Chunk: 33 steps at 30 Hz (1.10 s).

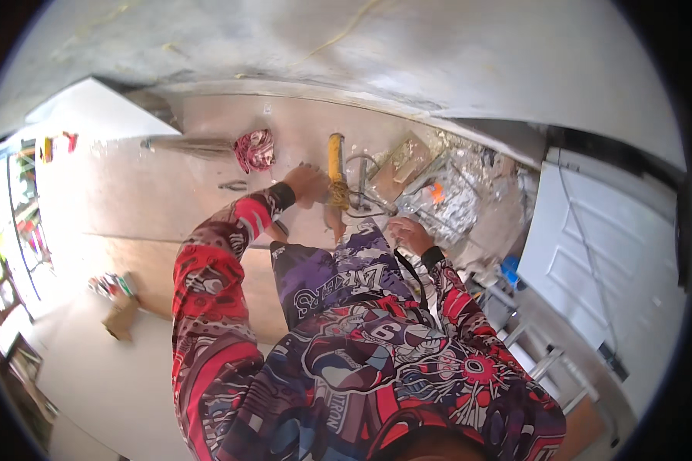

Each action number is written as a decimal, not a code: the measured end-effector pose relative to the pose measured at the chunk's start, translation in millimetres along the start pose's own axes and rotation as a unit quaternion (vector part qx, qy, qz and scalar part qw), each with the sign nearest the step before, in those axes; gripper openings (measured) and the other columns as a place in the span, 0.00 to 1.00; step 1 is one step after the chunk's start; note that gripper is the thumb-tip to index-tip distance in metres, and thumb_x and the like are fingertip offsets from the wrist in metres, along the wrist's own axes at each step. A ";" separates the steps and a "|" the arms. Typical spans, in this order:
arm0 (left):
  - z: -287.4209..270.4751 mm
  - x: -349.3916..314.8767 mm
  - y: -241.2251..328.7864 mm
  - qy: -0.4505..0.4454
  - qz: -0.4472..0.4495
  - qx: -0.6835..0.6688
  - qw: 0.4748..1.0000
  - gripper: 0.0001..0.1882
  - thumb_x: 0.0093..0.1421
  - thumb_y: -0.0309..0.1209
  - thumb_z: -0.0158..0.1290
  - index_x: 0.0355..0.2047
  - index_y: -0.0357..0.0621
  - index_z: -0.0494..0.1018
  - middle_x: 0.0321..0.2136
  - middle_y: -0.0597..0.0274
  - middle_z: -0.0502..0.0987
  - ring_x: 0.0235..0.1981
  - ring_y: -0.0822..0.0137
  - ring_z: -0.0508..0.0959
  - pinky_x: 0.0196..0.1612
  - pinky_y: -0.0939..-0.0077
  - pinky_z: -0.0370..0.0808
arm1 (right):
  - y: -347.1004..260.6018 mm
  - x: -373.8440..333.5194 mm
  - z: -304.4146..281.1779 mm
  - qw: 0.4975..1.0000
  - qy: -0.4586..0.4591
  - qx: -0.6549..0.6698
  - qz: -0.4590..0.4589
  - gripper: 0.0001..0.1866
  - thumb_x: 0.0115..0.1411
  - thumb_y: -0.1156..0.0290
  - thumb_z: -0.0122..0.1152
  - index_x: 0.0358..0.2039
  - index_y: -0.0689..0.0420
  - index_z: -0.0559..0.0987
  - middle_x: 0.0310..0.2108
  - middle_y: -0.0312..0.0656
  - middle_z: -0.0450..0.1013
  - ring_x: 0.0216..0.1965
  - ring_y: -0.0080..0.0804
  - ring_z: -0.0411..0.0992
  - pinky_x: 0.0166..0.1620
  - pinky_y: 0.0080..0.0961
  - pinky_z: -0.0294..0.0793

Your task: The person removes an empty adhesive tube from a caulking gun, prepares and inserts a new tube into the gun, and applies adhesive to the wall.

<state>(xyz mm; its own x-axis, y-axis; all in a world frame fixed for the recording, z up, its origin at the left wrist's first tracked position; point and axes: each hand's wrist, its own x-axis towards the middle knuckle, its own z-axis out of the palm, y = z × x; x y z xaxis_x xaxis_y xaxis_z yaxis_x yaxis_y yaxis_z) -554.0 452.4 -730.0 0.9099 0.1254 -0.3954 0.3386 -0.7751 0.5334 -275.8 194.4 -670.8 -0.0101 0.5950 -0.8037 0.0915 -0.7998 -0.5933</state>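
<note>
My left hand (pixel 306 185) reaches forward over the floor, fingers loosely apart and nothing visible in them. Just to its right is a yellow cylinder-shaped tool (pixel 335 157) with a dark end and what looks like yellow cord wound around its lower part; I cannot tell whether the fingertips touch it. My right hand (pixel 410 235) hangs beside my right knee, its fingers slightly bent and no held object showing. A bent dark metal rod or hose (pixel 370 206) lies between the tool and this hand. Left of my left hand are small pliers-like tools (pixel 233 185).
A red-and-white cloth bundle (pixel 254 150) lies beside a straw broom (pixel 196 146). Rubble and crumpled sheeting (pixel 454 203) cover the floor at right, with a wooden board (pixel 401 165). A white panelled door (pixel 584 246) leans farther right. A cardboard box (pixel 121 318) sits at left.
</note>
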 end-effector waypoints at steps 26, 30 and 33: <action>-138.0 15.4 -68.1 -0.174 0.168 0.442 0.864 0.14 0.43 0.32 0.61 0.32 0.44 0.79 0.34 0.56 0.80 0.42 0.58 0.79 0.50 0.65 0.71 | 260.2 -100.0 331.3 0.914 0.340 0.192 0.106 0.12 0.63 0.68 0.63 0.45 0.57 0.81 0.41 0.44 0.80 0.41 0.30 0.79 0.42 0.24 0.77; -141.0 4.5 -59.4 -0.131 0.171 0.428 0.878 0.12 0.44 0.31 0.60 0.31 0.43 0.78 0.33 0.56 0.80 0.43 0.57 0.79 0.50 0.65 0.71 | 221.4 -94.6 276.0 0.898 0.306 0.316 0.011 0.20 0.63 0.61 0.57 0.55 0.52 0.76 0.43 0.34 0.79 0.42 0.31 0.80 0.38 0.39 0.79; -137.2 -3.8 -57.8 -0.077 0.168 0.421 0.888 0.10 0.50 0.31 0.56 0.33 0.44 0.79 0.35 0.54 0.80 0.44 0.56 0.80 0.53 0.59 0.71 | 194.6 -99.4 242.4 0.862 0.296 0.404 0.076 0.22 0.63 0.60 0.57 0.56 0.52 0.75 0.44 0.36 0.79 0.43 0.31 0.80 0.39 0.39 0.79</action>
<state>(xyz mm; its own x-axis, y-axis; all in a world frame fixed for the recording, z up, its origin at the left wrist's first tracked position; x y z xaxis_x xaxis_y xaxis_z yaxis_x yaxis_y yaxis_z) -544.2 581.6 -656.8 0.8600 -0.2369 -0.4520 -0.3045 -0.9490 -0.0820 -498.3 -39.7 -717.6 0.4722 0.2244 -0.8524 -0.6787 -0.5245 -0.5141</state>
